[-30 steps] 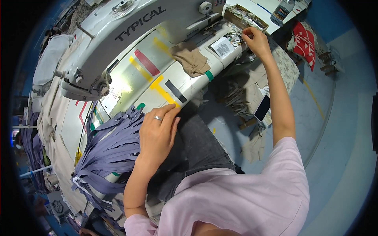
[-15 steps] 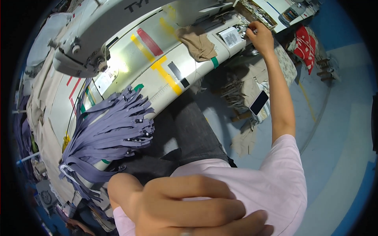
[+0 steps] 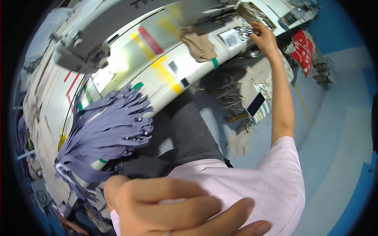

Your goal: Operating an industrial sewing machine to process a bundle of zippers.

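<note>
My left hand (image 3: 173, 208) is raised close in front of my chest, large at the lower edge. Its fingers are half bent and apart; nothing shows in them, and the thumb is hidden. My right hand (image 3: 264, 38) reaches out to the far right end of the sewing machine table. Thumb and forefinger come together beside some shiny metal parts (image 3: 245, 33), and what they pinch is too small to tell. Next to them lies a white printed label (image 3: 230, 38). A bundle of purple-grey zippers (image 3: 110, 122) with dark sliders hangs over the table's near left edge.
The sewing machine head (image 3: 86, 43) stands at upper left. A brown cloth (image 3: 198, 45) lies on the machine bed (image 3: 157, 98). Beyond my right hand is an open box (image 3: 258, 15) of small parts. Below, a phone (image 3: 255, 104) rests on a fabric-covered stool; red patterned cloth (image 3: 302, 51) is farther right.
My left hand has shifted slightly left and its fingers have spread and straightened a little. My right hand has drawn back slightly, staying near the metal parts. The view has tilted a little.
</note>
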{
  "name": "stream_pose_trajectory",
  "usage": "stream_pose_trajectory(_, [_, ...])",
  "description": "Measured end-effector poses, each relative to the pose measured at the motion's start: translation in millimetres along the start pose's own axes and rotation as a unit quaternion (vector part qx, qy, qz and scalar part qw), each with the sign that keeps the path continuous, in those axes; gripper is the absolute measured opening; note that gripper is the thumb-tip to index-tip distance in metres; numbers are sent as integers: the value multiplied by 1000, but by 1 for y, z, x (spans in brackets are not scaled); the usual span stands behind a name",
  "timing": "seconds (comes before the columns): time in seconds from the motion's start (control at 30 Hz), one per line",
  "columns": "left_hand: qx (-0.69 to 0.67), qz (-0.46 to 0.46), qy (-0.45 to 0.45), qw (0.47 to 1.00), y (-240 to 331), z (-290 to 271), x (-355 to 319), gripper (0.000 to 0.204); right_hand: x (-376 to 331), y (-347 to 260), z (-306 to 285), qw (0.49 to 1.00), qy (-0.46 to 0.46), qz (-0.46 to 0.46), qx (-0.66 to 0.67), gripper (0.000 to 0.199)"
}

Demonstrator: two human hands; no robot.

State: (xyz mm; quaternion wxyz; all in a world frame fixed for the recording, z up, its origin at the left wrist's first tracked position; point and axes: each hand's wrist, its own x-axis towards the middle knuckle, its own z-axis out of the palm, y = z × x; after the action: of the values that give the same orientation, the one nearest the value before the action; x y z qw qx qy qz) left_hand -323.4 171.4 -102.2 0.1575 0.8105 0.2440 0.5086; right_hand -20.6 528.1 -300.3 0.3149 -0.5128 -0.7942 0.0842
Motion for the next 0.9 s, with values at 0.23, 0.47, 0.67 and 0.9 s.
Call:
stream_pose_trajectory(0.23, [-36,-33,6,999,-6,-17,-27,27,-6,-44,-20,994,84,-16,-71,29])
stream_pose_trajectory(0.47, [37,-387,199,900,-82,-21,-111,17,-107,-273,16,800,-268,132,520,27])
stream_pose_trajectory(0.67, [61,-414,260,870,-101,-62,-160,18,-119,-365,82,714,-379,99,580,15])
stream_pose_trajectory(0.9, [147,-485,190,841,-149,-119,-181,30,-110,-376,124,731,-380,65,563,30])
